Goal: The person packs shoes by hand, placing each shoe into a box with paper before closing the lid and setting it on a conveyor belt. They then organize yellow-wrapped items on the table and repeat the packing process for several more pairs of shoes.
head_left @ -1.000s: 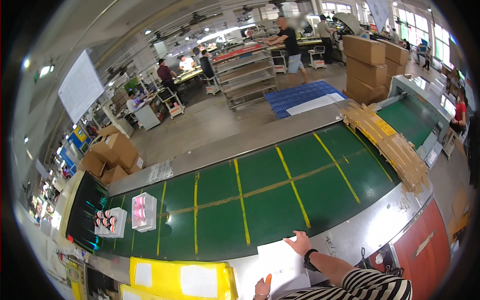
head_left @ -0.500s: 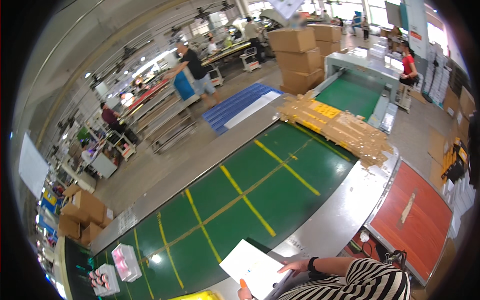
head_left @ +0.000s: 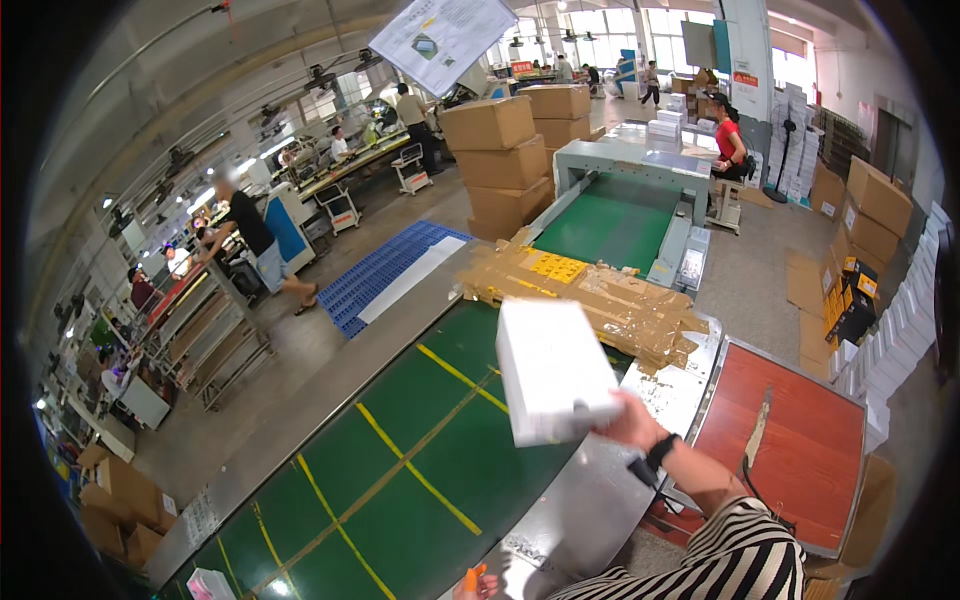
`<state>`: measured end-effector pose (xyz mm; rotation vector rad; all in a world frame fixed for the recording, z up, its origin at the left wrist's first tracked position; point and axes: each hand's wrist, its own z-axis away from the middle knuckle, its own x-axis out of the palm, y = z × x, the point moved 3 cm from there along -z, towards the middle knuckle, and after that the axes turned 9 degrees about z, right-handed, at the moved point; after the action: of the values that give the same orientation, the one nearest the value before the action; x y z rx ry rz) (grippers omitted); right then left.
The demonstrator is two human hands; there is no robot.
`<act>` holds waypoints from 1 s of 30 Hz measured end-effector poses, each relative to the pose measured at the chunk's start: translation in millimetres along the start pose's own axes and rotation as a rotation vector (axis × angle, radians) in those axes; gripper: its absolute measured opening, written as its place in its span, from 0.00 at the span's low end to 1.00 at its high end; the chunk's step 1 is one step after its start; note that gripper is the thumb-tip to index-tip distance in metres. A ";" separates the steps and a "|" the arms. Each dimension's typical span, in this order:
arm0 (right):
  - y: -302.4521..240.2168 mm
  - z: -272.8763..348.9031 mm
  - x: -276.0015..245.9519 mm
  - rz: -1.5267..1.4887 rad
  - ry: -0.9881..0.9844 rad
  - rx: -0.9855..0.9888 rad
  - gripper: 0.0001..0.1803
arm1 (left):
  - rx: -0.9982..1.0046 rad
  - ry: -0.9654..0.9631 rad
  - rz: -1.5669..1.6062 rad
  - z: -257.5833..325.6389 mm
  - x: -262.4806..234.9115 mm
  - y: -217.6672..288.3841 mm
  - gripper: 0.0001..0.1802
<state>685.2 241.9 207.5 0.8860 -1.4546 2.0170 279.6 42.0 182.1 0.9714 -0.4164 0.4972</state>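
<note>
A white box is held up over the far right part of the green conveyor belt. My right hand grips it at its near right corner, and a black watch sits on that wrist. The box hides part of the belt's far end. My left hand shows only in part at the lower edge, beside the metal rim of the belt. Orange covers are on its fingertips; the fingers look loosely apart, with nothing seen in them.
Taped brown cardboard bridges to a grey machine with a green belt. A red-brown board stands at right. Stacked cartons rise behind. A white tray with pink items sits lower left. A person in red stands beyond the machine.
The white box has moved away from my body and up toward the belt's far end in my right hand. My left hand has let go of it. The view has turned right.
</note>
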 end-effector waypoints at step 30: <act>343.8 39.8 -51.5 1.940 -1.645 0.134 0.42 | 0.364 1.308 0.367 131.3 -192.1 -191.4 0.33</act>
<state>482.4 97.4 -38.3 1.5207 -4.3972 1.9316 218.3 -201.0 14.9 0.7194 0.7166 1.4344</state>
